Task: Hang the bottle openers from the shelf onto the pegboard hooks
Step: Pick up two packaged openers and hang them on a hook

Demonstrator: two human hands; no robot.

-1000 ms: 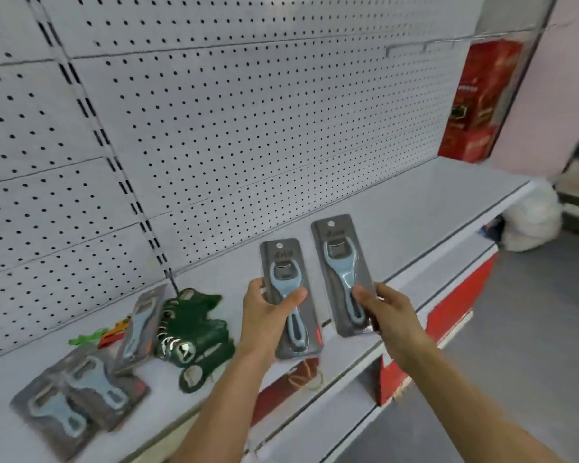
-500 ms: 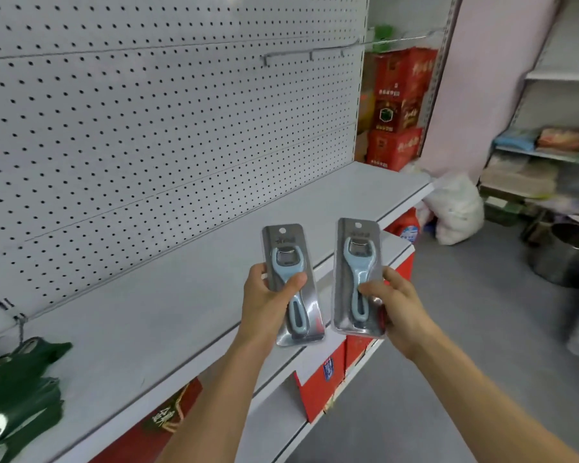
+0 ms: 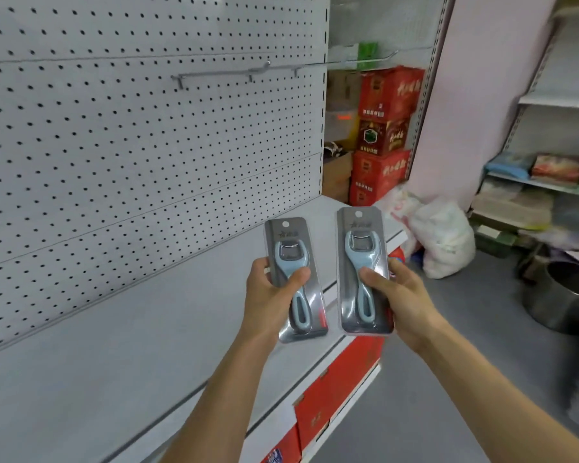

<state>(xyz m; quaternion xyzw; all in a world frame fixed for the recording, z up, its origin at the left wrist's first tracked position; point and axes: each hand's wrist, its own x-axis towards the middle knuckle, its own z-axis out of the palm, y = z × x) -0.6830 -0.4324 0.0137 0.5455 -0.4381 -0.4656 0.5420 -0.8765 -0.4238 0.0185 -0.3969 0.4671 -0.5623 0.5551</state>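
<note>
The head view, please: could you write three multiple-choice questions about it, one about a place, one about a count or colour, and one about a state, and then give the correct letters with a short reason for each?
1. Where are the pegboard hooks relative to the two packs?
A. above them, to the left
B. below them
C. lying on the shelf

2. How many bottle opener packs are held?
A. one
B. two
C. four

3. What is the state of the left pack?
A. hanging on a hook
B. lying on the shelf
C. gripped in the hand, upright

Answers:
1 A: the hooks stick out of the pegboard higher up and to the left of the packs.
2 B: the left hand holds one and the right hand holds the right pack.
3 C: the thumb lies across its front, its hang hole on top, above the shelf.
</note>
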